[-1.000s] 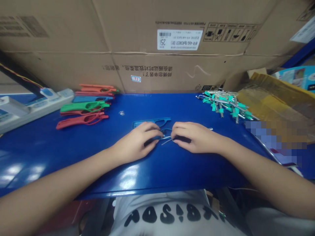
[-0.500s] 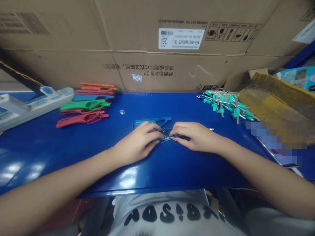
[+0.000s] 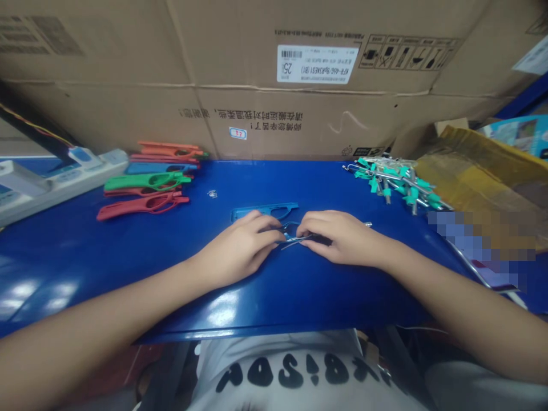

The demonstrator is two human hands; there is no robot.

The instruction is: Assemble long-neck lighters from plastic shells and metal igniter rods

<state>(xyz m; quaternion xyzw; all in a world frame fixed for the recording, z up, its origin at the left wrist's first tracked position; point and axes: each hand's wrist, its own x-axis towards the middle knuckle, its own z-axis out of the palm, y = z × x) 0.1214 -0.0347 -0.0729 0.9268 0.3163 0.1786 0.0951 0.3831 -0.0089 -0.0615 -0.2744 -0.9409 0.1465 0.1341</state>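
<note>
Over the middle of the blue table, my left hand [image 3: 250, 242] is closed around a blue plastic piece [image 3: 291, 229], most of which the fingers hide. My right hand [image 3: 336, 237] pinches the piece's right side, together with a thin metal part [image 3: 293, 242] at the fingertips. The metallic end of a rod [image 3: 368, 225] shows beyond the back of my right hand. Just behind my left hand lies a blue handle shell [image 3: 265, 212] with a trigger-like opening, flat on the table.
Red, green, blue and orange handle shells [image 3: 148, 181] lie at the left, beside a white power strip [image 3: 64, 182]. Metal rods with green parts [image 3: 394, 181] are piled at the right, near a yellow-taped package [image 3: 483, 182]. Cardboard [image 3: 252, 68] stands behind the table [image 3: 265, 302].
</note>
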